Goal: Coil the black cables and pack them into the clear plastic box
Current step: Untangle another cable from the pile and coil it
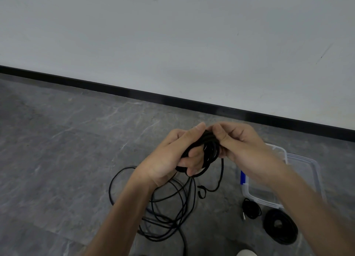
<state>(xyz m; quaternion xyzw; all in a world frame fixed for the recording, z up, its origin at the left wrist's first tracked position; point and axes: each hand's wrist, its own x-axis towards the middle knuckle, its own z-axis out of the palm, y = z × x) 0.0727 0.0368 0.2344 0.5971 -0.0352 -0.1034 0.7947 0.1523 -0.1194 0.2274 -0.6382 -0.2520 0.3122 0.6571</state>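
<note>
The left hand (172, 155) grips a coil (210, 150) of black cable, held up over the floor (67, 140). Its fingers (194, 159) are curled through the loops and its thumb lies across the top. The right hand (244, 146) meets it from the right, thumb and fingertips pinching the top right of the same coil.

From the coil a short tail hangs down to a strap end (201, 192). The rest of the cable (167, 207) drops to the floor and lies in loose, tangled loops below the left wrist, running off the near edge.

The box (301, 156) sits open on the floor to the right, partly hidden by the right forearm, with a blue patch (243, 177) on its left end. Just beside its near edge lie two wound cables: a small coil (251, 208) with a pale plug, and a big coil (279, 227) right of it. Both are outside the box.

Far off, a black skirting (134, 93) runs below a pale wall (172, 34).
</note>
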